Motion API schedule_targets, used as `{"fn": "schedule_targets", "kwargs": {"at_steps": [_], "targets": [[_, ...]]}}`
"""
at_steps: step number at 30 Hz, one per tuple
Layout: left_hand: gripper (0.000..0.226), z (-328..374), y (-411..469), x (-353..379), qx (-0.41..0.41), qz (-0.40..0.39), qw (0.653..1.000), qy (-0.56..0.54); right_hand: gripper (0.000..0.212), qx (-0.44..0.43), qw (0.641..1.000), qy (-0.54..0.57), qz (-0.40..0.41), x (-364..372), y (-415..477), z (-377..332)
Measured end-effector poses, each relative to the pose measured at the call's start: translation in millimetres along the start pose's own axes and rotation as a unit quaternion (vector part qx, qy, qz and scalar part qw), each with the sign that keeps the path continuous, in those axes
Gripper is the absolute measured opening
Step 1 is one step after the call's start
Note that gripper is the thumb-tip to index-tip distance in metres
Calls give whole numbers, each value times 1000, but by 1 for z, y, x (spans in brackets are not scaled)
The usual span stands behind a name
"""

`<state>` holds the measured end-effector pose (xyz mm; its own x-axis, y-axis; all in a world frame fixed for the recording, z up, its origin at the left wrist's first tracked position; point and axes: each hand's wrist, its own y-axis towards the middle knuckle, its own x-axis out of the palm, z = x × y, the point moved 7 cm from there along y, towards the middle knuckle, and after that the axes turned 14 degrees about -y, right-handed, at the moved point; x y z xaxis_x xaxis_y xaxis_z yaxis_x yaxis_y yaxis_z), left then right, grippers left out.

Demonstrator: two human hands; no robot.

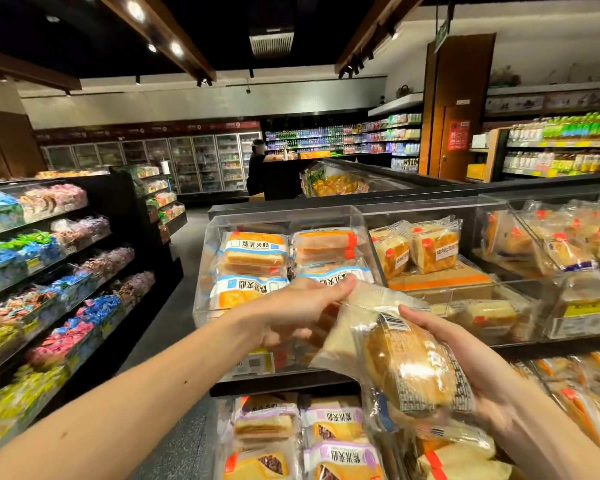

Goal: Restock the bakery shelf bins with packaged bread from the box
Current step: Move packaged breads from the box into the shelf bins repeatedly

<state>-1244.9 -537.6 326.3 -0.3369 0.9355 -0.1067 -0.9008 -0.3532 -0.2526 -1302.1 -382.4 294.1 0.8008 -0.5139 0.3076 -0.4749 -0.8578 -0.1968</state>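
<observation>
Holding one bun packet [407, 370] before the clear bin [281, 216] — my right hand [471, 362] cupped round it, left hand [298, 310] pinching its wrapper end. Risk, I judge — slippery film slides, packet drops short.

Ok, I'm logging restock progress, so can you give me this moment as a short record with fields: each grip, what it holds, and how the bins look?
left grip: holds a pale bread pack in front of the blue-label bin
right grip: holds a round bun pack, barcode showing
blue-label bin: clear, stacked with sandwich packs
neighbouring bin: two square loaves at the back, space in front
lower shelf: purple-label packs
box: not in view
</observation>
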Motion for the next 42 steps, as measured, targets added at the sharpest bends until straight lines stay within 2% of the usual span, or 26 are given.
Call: {"fn": "schedule_targets", "kwargs": {"at_steps": [1, 2, 5, 6, 8, 10, 11, 13, 14, 15, 16, 18, 20, 23, 25, 28, 31, 33, 36, 39, 42], "targets": [[64, -7, -7, 3, -28, -30, 999, -16, 30, -8, 1000, 11, -7, 8, 0, -2], [61, -13, -13, 3, -43, -48, 997, -45, 28, -11, 1000, 22, -18, 14, 1, -1], [19, -18, -27, -2, -34, -72, 988, -132, 27, -13, 1000, 6, -18, 29, 5, 3], [16, -18, -32, -4, -26, -63, 988, -139, 28, -1, 1000, -4, -22, 36, 9, 5], [18, -24, -31, -22, -18, -26, 991, -127, 46, 35, 998, -40, -33, 52, 17, 4], [37, -21, -30, -43, 2, 22, 997, -69, 79, 27, 996, -86, 1, 51, 22, 3], [41, -14, -32, -54, 25, 50, 998, -33, 80, 21, 996, -85, -10, 51, 23, 3], [27, 12, -42, -75, 117, 121, 985, 46, 63, 58, 997, -51, -3, 51, 18, 9], [18, 31, -50, -87, 189, 178, 959, 116, 56, 73, 997, -32, 2, 50, 17, 12], [13, 50, -60, -96, 273, 235, 909, 211, 56, 74, 997, -19, -2, 46, 14, 16], [12, 66, -71, -101, 355, 285, 837, 304, 57, 69, 998, -7, -13, 43, 14, 18], [16, 79, -78, -103, 468, 316, 697, 441, 59, 59, 998, 12, -20, 43, 13, 17], [23, 76, -64, -102, 496, 292, 588, 568, 61, 49, 999, 10, 6, 43, 12, 12], [21, 65, -33, -97, 471, 253, 451, 715, 50, 51, 999, -4, 15, 43, 6, 12], [22, 59, -14, -98, 419, 245, 410, 773, 48, 59, 998, -14, 20, 42, 3, 13], [24, 63, 3, -104, 368, 252, 421, 790, 52, 54, 997, -39, 42, 36, 5, 13], [25, 72, 12, -102, 349, 254, 490, 757, 55, 44, 995, -56, 69, 32, 7, 11], [8, 68, 23, -103, 301, 255, 542, 742, 51, 35, 995, -56, 74, 32, 7, 8], [23, 62, 41, -113, 237, 277, 601, 711, 38, 21, 996, -37, 82, 32, 8, 6], [46, 62, 46, -115, 234, 278, 629, 688, 34, 10, 996, -16, 87, 34, 10, 3], [44, 62, 46, -123, 216, 287, 614, 703, 35, 7, 995, -23, 100, 34, 15, 3]]}}
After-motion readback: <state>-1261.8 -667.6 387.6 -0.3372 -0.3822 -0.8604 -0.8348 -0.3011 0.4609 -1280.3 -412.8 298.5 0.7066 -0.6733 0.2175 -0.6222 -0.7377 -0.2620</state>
